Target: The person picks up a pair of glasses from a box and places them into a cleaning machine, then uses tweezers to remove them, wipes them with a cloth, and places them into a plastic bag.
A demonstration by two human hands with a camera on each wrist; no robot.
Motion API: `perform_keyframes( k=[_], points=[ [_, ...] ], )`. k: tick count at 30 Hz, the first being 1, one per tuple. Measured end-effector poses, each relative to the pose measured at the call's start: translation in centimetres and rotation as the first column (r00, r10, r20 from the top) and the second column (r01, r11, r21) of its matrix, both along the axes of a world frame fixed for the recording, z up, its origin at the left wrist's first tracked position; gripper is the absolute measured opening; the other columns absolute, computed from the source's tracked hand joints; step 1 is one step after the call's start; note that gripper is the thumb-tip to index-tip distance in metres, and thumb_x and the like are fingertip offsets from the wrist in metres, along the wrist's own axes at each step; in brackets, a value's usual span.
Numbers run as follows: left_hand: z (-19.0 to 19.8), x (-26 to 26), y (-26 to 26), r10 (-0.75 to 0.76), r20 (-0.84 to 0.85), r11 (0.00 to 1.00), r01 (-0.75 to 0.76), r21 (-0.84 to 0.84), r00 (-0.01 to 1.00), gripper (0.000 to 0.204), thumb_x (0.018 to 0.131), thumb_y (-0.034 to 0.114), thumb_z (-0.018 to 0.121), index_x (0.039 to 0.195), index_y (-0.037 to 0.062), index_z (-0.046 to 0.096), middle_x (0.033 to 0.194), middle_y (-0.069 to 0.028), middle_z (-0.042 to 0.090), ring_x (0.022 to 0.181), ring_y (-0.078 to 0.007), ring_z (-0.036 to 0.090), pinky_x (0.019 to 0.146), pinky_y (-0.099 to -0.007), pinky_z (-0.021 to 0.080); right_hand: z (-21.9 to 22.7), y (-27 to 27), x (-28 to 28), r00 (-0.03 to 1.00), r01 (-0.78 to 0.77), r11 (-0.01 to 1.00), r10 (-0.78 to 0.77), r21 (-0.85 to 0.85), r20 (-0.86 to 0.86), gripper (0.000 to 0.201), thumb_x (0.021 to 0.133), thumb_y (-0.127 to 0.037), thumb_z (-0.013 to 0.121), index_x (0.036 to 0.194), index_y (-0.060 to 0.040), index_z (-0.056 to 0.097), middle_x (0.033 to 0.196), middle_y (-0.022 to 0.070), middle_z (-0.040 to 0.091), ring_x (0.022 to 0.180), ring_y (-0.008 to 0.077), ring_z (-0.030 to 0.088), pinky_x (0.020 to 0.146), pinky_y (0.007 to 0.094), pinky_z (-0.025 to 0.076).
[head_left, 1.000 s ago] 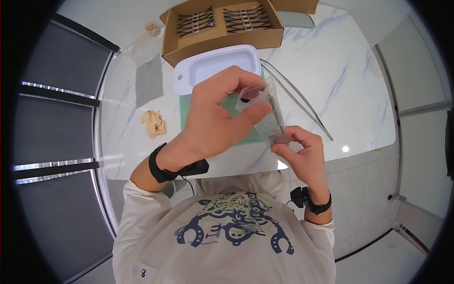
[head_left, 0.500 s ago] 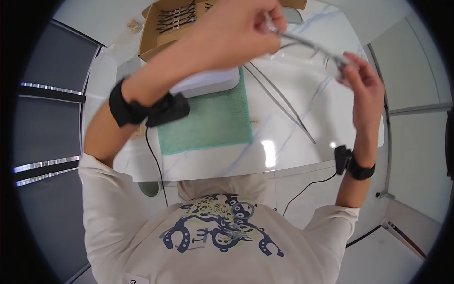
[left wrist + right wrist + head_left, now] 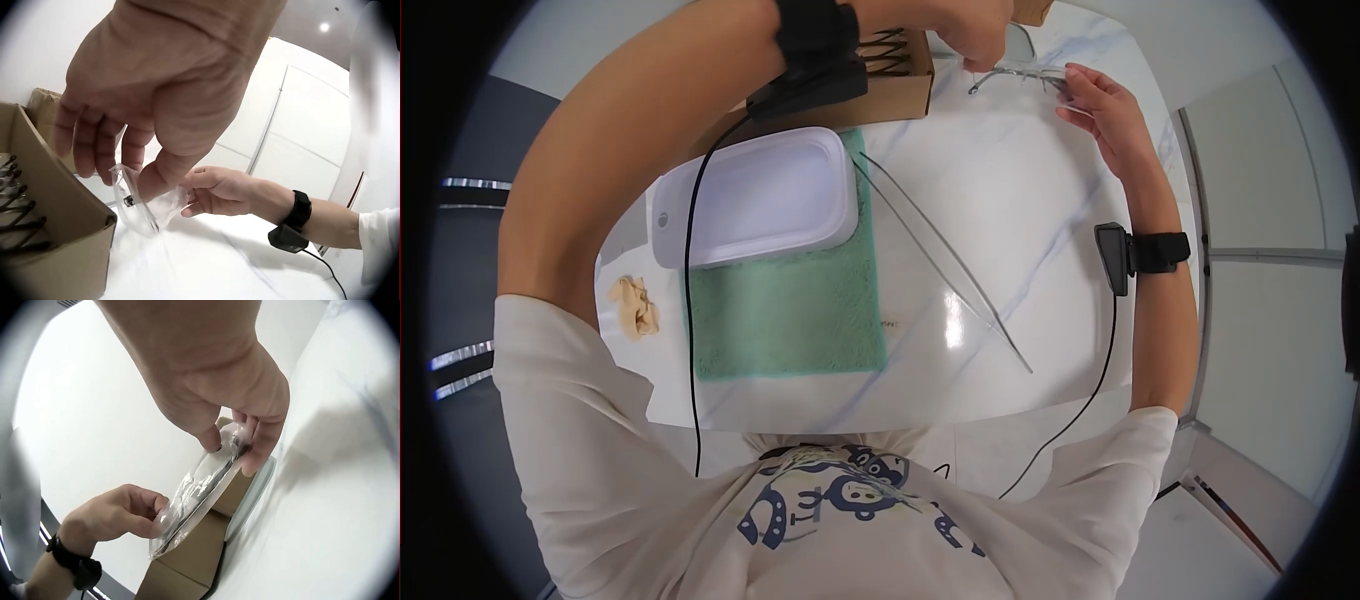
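Note:
Both hands hold a clear plastic bag [image 3: 1032, 71] over the far right of the table, stretched out between them. A slim dark and silver thing runs along inside the bag, its kind blurred by the film. My left hand [image 3: 980, 28] pinches one end of the bag [image 3: 134, 212] between thumb and fingers, beside the cardboard box [image 3: 890, 106]. At the other end, my right hand [image 3: 1112, 115] grips the bag [image 3: 197, 494] with the thumb on one side and fingers on the other. Dark thin-armed items [image 3: 22, 219] lie inside the box, partly hidden by my left arm in the head view.
A pale lavender basin [image 3: 755, 255] stands on a green cloth [image 3: 790, 330]. Long metal tweezers [image 3: 940, 255] lie to their right. A crumpled beige cloth [image 3: 635, 305] is at the left, and a greyish tray [image 3: 1022, 45] is behind my left hand. A cable [image 3: 693, 300] hangs across the basin.
Both hands have carried the bag from in front of the chest to the far right side, beside the box. The bag now stretches between the hands. The head view has shifted too.

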State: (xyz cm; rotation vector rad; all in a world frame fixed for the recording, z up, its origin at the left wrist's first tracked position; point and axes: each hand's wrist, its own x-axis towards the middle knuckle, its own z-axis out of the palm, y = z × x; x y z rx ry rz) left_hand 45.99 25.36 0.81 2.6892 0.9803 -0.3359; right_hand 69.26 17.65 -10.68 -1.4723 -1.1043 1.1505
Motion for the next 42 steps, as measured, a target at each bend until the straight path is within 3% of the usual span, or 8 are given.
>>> perform_keyframes(
  k=[10,12,13,15,18,21,24,42],
  points=[
    [-2.4,0.5,0.5,0.017,-0.236,0.972,0.04,0.232,0.972,0.027,0.075,0.016,0.069,0.095,-0.0005,0.077,0.099,-0.0215,0.074,0.095,-0.0388,0.071,0.082,-0.0477,0.056,-1.1,2.2,-2.8,0.993,-0.058,0.998,0.061,-0.029,0.097,0.048,0.093,-0.03,0.07,0.125,0.0037,0.061,0.102,0.0057,0.065,0.092,0.0109,0.063,0.077,0.0278,0.057],
    [-2.5,0.4,0.4,0.002,-0.299,0.966,0.075,0.247,0.954,0.025,0.077,0.016,0.068,0.095,0.0006,0.077,0.099,-0.0218,0.074,0.095,-0.0388,0.071,0.083,-0.0481,0.056,-1.7,2.6,-3.0,0.912,0.073,0.997,-0.069,0.005,0.405,0.056,0.088,-0.036,0.074,0.127,0.0031,0.06,0.105,0.0103,0.067,0.095,0.0171,0.066,0.078,0.0327,0.057],
    [-2.7,0.3,0.6,0.004,-0.296,0.967,0.072,0.246,0.955,0.025,0.077,0.016,0.068,0.095,0.0006,0.077,0.099,-0.0218,0.074,0.095,-0.0388,0.071,0.083,-0.0481,0.056,-2.2,2.9,-2.6,0.911,0.07,0.998,-0.066,0.004,0.408,0.056,0.088,-0.036,0.074,0.127,0.0031,0.06,0.105,0.0103,0.067,0.095,0.0171,0.066,0.078,0.0327,0.057],
    [-3.3,0.0,0.5,-0.014,-0.288,0.964,0.09,0.251,0.958,0.024,0.077,0.015,0.067,0.094,0.0002,0.077,0.098,-0.022,0.074,0.093,-0.0375,0.072,0.08,-0.0468,0.056,-3.3,2.9,-1.6,0.467,0.012,0.922,-0.347,0.386,0.814,0.059,0.085,-0.04,0.075,0.126,0.0004,0.06,0.11,0.015,0.068,0.095,0.0269,0.068,0.081,0.0391,0.056],
    [-3.8,-0.3,0.6,-0.115,-0.258,0.925,0.198,0.323,0.959,0.022,0.079,0.014,0.064,0.091,0.001,0.077,0.094,-0.0202,0.075,0.088,-0.0351,0.073,0.076,-0.0458,0.056,-2.3,1.0,-1.5,0.422,-0.016,0.955,-0.263,0.297,0.868,0.055,0.085,-0.042,0.073,0.122,-0.0029,0.061,0.111,0.0144,0.069,0.096,0.0322,0.069,0.082,0.0428,0.055],
    [-3.8,-0.4,0.4,-0.274,-0.22,0.873,0.338,0.352,0.936,0.019,0.08,0.015,0.064,0.088,0.0038,0.077,0.089,-0.0166,0.075,0.084,-0.0327,0.074,0.071,-0.0443,0.056,-1.0,-0.4,-2.2,0.438,0.035,0.999,-0.053,0.042,0.898,0.05,0.086,-0.043,0.072,0.118,-0.0052,0.063,0.105,0.0107,0.071,0.093,0.0281,0.07,0.079,0.0412,0.055],
    [-5.0,-0.2,0.2,-0.298,-0.213,0.845,0.361,0.394,0.931,0.017,0.081,0.015,0.063,0.086,0.0059,0.077,0.087,-0.0145,0.075,0.082,-0.0306,0.074,0.068,-0.0438,0.056,-0.5,-0.3,-2.7,0.404,0.043,0.999,0.008,-0.027,0.915,0.047,0.087,-0.043,0.072,0.114,-0.0057,0.065,0.099,0.0082,0.073,0.09,0.0264,0.071,0.076,0.0407,0.055],
    [-5.4,-0.3,0.5,-0.337,-0.154,0.803,0.369,0.469,0.929,0.018,0.082,0.016,0.063,0.085,0.0067,0.077,0.087,-0.0151,0.075,0.081,-0.0297,0.073,0.067,-0.0431,0.053,-0.3,0.5,-4.0,0.387,-0.003,0.999,0.043,-0.045,0.921,0.046,0.084,-0.045,0.072,0.107,-0.006,0.068,0.089,0.0092,0.075,0.084,0.0284,0.072,0.072,0.0402,0.056]
  ],
)
